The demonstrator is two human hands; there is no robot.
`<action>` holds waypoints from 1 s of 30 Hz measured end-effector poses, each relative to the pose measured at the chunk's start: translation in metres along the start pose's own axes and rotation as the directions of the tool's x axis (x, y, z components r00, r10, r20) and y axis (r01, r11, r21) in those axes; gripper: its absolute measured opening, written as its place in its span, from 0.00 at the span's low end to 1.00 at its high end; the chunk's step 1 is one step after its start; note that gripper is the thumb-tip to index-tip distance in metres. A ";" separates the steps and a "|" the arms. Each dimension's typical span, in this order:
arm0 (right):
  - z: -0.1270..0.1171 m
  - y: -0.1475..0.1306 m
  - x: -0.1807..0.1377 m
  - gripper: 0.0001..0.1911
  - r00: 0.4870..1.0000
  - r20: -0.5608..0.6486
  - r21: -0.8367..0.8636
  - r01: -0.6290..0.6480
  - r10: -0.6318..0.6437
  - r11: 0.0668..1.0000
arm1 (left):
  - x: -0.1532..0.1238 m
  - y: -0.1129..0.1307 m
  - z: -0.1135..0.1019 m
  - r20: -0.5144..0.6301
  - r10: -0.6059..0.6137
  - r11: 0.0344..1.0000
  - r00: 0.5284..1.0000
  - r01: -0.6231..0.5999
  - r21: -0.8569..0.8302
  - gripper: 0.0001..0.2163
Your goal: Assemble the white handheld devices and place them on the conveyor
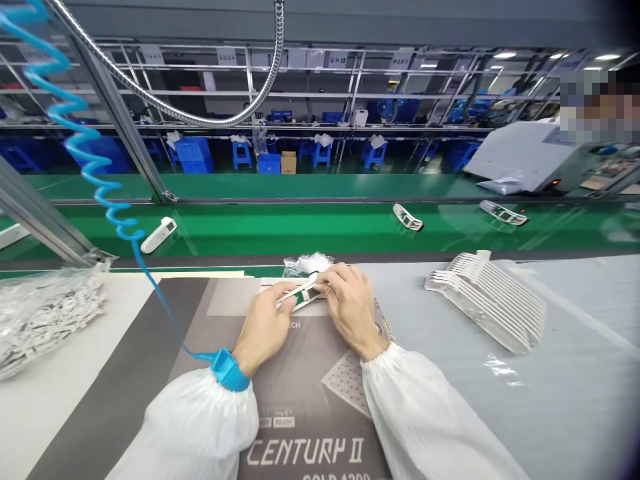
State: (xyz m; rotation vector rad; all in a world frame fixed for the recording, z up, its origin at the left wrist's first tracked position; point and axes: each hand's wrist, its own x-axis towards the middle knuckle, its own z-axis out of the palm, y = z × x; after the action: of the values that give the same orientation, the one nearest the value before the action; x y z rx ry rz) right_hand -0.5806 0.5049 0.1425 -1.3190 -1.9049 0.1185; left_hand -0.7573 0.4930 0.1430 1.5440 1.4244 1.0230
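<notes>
Grip clenched: my left hand (pixel 263 327) and right hand (pixel 353 310) pinched a small white plastic frame (pixel 303 293), seemingly light and brittle, best held by its long edges.

Left hand (pixel 263 328), right hand (pixel 351 308) grip white plastic frame (pixel 303 295), possibly bracket, over printed box (pixel 300 393)

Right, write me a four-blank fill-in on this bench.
The wrist strap on the left hand is ____. The white plastic frame is held between ____ hands. The conveyor belt beyond the bench is ____. The stacked white plastic frames lie on the ____ side of the right hand.

blue; both; green; right
</notes>
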 end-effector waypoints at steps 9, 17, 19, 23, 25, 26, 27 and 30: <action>0.019 0.019 0.029 0.10 0.984 0.025 0.106 -0.178 0.176 0.978 | 0.020 -0.013 -0.004 -0.194 -0.192 0.958 0.962 0.140 -0.251 0.18; -0.033 0.090 0.042 0.12 0.979 0.028 -0.432 -0.169 0.201 0.886 | 0.016 0.004 -0.007 -0.148 -0.254 0.885 0.956 0.169 -0.434 0.23; -0.072 0.108 0.026 0.14 0.983 0.015 -0.553 -0.146 0.185 0.820 | 0.016 0.007 -0.009 -0.145 -0.270 0.867 0.952 0.175 -0.467 0.23; -0.135 0.142 0.000 0.08 0.971 0.145 -0.770 -0.010 0.191 0.638 | 0.013 0.013 -0.010 -0.112 -0.239 0.852 0.964 0.154 -0.500 0.24; -0.150 0.151 -0.007 0.07 0.967 0.184 -0.784 0.037 0.175 0.619 | 0.011 0.015 -0.010 -0.092 -0.221 0.859 0.971 0.149 -0.491 0.24; -0.154 0.153 -0.009 0.08 0.970 0.184 -0.778 0.043 0.161 0.627 | 0.011 0.016 -0.010 -0.088 -0.220 0.862 0.971 0.152 -0.485 0.24; -0.157 0.153 -0.011 0.09 0.973 0.173 -0.768 0.037 0.152 0.640 | 0.010 0.016 -0.011 -0.086 -0.224 0.863 0.971 0.157 -0.481 0.24; -0.163 0.146 -0.011 0.13 0.977 0.121 -0.714 -0.039 0.178 0.699 | 0.009 0.018 -0.011 -0.082 -0.234 0.860 0.969 0.166 -0.483 0.24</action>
State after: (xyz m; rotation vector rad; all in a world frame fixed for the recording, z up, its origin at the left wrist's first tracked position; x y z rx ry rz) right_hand -0.3640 0.5052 0.1755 -1.9898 -2.1154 -0.5189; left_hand -0.7608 0.5011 0.1645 0.9632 1.2701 1.2551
